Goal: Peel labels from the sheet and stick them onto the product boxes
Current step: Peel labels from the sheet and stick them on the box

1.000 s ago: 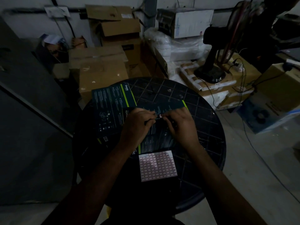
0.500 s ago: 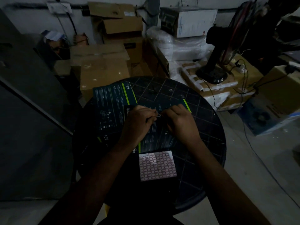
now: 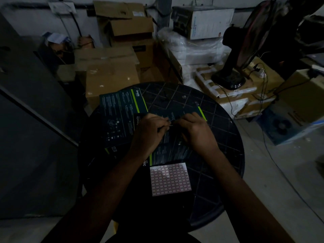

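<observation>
Both hands, left hand [image 3: 149, 133] and right hand [image 3: 196, 130], pinch together over the near product box [image 3: 172, 148], apparently on a label I cannot make out, label sheet [image 3: 170, 179] lying just behind them, toward the person.

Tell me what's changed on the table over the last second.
Almost nothing. Both hands, left hand and right hand, stay fingertip to fingertip over the front product box, pinching something too small to make out. The label sheet and rear box haven't moved.

Brown cardboard cartons [image 3: 112, 74] are stacked behind the round black desk [image 3: 226, 137]. A black fan [image 3: 233, 67] stands on taped boxes [image 3: 228, 92] at right.
</observation>
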{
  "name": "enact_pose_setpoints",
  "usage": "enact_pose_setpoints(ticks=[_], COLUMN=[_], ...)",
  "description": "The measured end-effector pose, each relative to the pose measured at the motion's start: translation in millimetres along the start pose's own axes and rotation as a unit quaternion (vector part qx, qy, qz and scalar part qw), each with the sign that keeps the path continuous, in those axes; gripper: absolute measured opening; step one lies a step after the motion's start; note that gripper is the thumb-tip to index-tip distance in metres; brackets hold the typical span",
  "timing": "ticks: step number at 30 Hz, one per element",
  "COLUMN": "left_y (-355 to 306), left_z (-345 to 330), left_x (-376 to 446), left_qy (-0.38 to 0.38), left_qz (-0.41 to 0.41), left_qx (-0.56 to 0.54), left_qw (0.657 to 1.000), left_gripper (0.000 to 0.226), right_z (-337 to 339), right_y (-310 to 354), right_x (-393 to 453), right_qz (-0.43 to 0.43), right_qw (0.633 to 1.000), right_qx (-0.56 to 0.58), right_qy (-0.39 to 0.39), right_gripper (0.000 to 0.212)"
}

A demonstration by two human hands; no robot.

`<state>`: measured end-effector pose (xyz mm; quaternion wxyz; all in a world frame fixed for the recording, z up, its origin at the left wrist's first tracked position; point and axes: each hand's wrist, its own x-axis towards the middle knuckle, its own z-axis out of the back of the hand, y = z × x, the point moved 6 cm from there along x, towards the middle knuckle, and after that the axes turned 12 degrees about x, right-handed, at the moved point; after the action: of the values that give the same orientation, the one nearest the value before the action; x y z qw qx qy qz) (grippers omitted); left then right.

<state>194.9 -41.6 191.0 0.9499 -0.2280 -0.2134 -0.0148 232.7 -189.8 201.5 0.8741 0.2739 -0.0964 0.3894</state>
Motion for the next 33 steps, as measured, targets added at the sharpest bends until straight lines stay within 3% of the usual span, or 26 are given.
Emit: enact_pose_setpoints(ticks=[6,11,16,23,29,33], left_y=[-1.0,-2.5,-2.5,-2.3,-1.1,-2.7], left_z=[0.5,1.6,0.6,-0.2,-1.5,-1.0], left_x=[-1.7,-3.2,-4.2,-6.3,-6.9,-6.4], left_qy=[0.001,0.007,0.008,0.007,0.012,0.008], left_qz=[-0.002,0.005,0.004,0.001,0.001,0.0], left_qx=[-0.004,-0.002,0.001,0.0,-0.008,0.001], left_qw=[1.0,1.0,1.0,1.0,1.0,1.0], left_gripper=[0.02,0.019,0.02,0.021,0.021,0.02], right_z=[10.0,6.4,9.2,3.9,5.9,0.9], right_y=[-1.4,-4.5,-3.3,0.6,-7.9,-8.5], right_x=[3.0,11.7,7.2,2.2,0.5,0.8], right_qz=[-0.041,-0.067,-0.062,-0.03,-0.035,-0.034], right_qw=[0.993,0.993,0.992,0.995,0.988,0.99], right_qx=[0.108,0.097,0.107,0.082,0.144,0.122], right_qy=[0.008,-0.002,-0.019,-0.036,-0.037,-0.067], right_gripper=[0.036,0.03,0.006,0.017,0.013,0.006])
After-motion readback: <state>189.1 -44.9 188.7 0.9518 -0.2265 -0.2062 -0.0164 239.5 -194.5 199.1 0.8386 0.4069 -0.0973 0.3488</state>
